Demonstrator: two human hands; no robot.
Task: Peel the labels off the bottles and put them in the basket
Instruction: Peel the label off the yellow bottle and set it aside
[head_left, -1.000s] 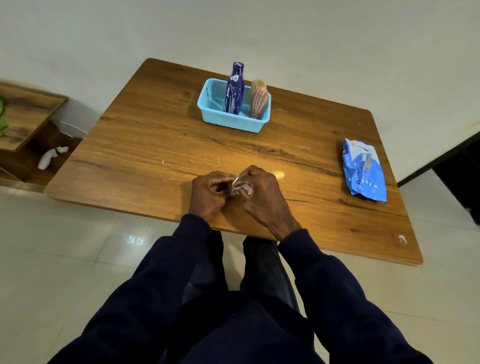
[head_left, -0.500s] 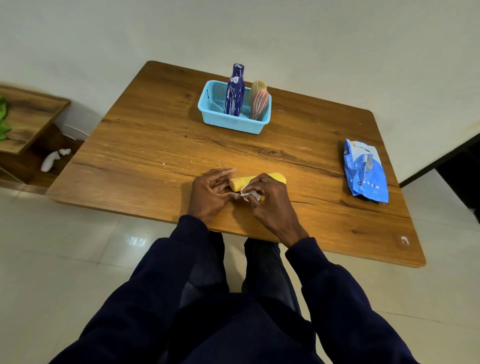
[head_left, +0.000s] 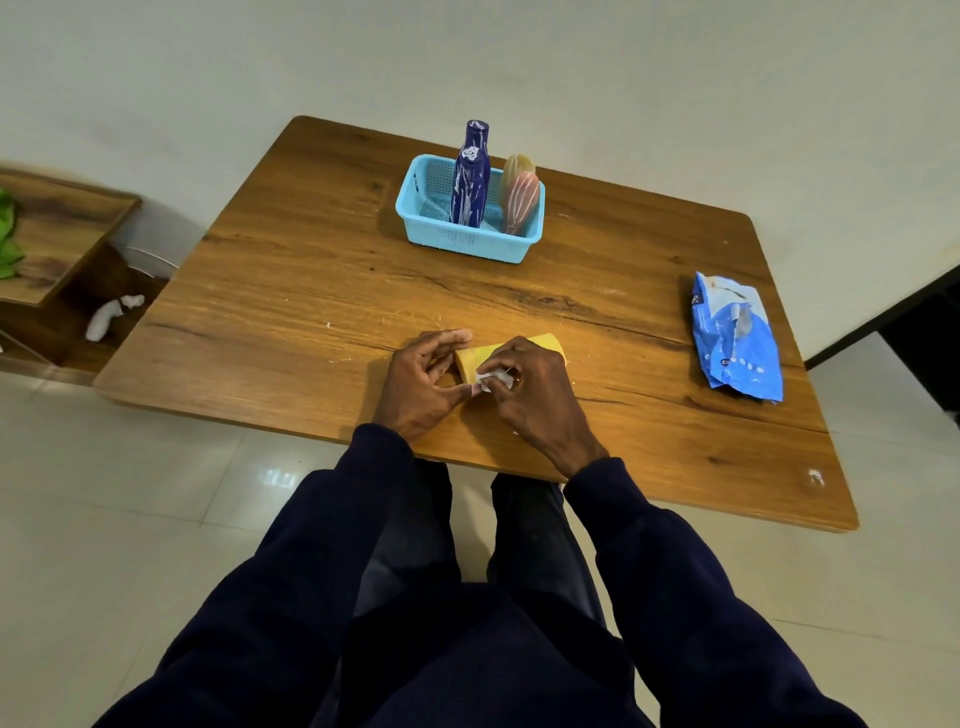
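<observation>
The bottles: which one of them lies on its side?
The yellow bottle, flat on the table, held by the left hand while the right hand pinches its white label. The blue bottle, pink bottle and pale bottle stand in the basket.

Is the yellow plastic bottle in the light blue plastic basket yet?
No, the yellow plastic bottle lies on the wooden table, apart from the light blue plastic basket.

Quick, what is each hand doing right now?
Left hand: fingers curled round the end of the yellow bottle, holding it.
Right hand: fingers pinching the white label on that bottle.
</observation>
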